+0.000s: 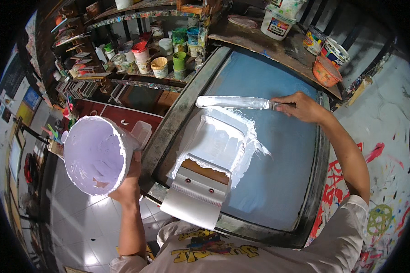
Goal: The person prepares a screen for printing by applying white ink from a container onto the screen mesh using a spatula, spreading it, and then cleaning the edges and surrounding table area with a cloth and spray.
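the framed screen (pixel 278 182) lies ahead, bearing white paste (pixel 250 136). beside it, the left hand (pixel 128 184) grips a pale tub (pixel 93 141); a loosened hold could drop it. the squeegee (pixel 196 191) overhangs the near edge, so a knock could tip it. the right hand (pixel 301 107) grasps a coated spatula (pixel 234 102), which could drip.

Lav. tub (pixel 95 150): tilted, wht-smeared rim, L of scrn (pixel 273 168) | spatula (pixel 234 102): wht-coated, blade over scrn

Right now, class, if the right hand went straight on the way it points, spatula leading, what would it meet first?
Led by the spatula, the right hand would probably reach the frame's left rail first; height is unclear, so it might pass above.
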`<action>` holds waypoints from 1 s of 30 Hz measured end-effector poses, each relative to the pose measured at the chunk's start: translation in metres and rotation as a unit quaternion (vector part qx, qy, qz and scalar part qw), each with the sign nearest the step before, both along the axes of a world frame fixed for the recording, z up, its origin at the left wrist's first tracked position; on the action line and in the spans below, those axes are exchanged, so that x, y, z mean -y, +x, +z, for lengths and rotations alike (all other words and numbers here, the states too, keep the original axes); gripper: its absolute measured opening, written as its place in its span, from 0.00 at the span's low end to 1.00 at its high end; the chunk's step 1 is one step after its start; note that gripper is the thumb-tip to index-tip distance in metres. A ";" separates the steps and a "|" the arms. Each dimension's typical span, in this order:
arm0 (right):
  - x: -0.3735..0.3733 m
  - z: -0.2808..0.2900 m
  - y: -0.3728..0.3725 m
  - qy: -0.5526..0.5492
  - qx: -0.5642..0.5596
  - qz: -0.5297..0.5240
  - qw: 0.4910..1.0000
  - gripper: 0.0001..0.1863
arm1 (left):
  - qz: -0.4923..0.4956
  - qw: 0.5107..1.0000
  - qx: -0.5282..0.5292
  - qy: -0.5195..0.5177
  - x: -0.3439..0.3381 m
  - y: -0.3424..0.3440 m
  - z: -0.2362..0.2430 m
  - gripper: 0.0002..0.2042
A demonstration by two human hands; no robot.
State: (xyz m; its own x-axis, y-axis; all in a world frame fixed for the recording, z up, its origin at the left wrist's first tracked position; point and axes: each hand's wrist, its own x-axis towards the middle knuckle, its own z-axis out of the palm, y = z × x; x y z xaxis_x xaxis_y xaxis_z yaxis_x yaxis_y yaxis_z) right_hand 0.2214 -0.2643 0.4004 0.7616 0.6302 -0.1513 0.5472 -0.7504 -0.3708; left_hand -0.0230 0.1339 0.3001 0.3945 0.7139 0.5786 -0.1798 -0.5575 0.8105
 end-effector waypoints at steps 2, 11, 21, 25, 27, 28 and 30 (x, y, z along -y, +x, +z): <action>0.004 -0.005 0.010 0.004 -0.007 0.035 0.999 0.21 | 0.026 0.998 -0.038 0.050 -0.003 -0.001 0.004 0.30; 0.011 0.001 0.009 -0.027 -0.024 0.084 0.996 0.21 | 0.044 0.999 0.011 0.014 0.003 0.007 0.012 0.30; 0.055 0.007 -0.047 -0.063 -0.037 0.025 0.997 0.21 | 0.027 0.999 0.046 0.003 0.004 0.009 0.010 0.30; 0.063 0.013 -0.075 -0.067 -0.083 -0.011 0.994 0.21 | 0.017 0.999 0.035 0.006 0.003 0.008 0.016 0.29; 0.065 0.014 -0.092 -0.050 -0.111 -0.027 0.992 0.21 | -0.006 0.998 0.059 0.002 0.003 0.009 0.015 0.28; 0.064 0.016 -0.101 -0.062 -0.127 -0.052 0.989 0.21 | -0.021 0.999 0.048 0.004 0.001 0.009 0.015 0.28; 0.061 0.022 -0.121 -0.087 -0.159 -0.102 0.978 0.20 | -0.051 0.998 0.027 0.009 -0.001 0.007 0.015 0.30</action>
State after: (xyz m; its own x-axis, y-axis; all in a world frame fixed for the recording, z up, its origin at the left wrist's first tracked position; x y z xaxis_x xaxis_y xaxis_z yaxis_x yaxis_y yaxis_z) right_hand 0.1004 -0.3250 0.4224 0.7657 0.4137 -0.4925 0.2566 -0.8986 -0.3559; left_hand -0.0165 0.1354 0.3148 0.4332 0.6605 0.6132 -0.2794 -0.5485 0.7881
